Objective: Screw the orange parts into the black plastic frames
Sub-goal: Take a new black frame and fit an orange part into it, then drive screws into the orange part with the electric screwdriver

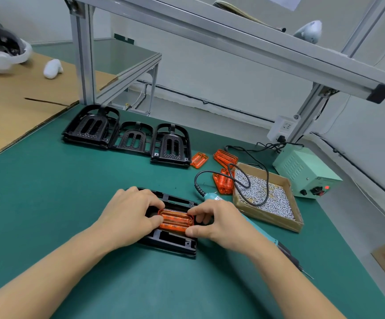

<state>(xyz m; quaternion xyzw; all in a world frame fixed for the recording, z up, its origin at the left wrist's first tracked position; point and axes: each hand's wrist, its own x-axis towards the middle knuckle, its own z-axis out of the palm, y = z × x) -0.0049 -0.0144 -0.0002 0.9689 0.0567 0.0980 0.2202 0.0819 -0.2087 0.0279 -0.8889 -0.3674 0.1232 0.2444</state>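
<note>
- Step in hand, by my reading: seating an orange part into the black frame that lies flat near the front edge of the green worktop; no screw is in yet.
- The left hand has its grip curled on the part's left end, thumb and fingers pinching it.
- The right hand pinches the right end likewise.
- Spare frames sit toward the back edge; more orange parts lie beside the box of screws toward the right edge.
- The next move likely calls for a screw and the electric screwdriver, lying just beyond the right hand.
</note>
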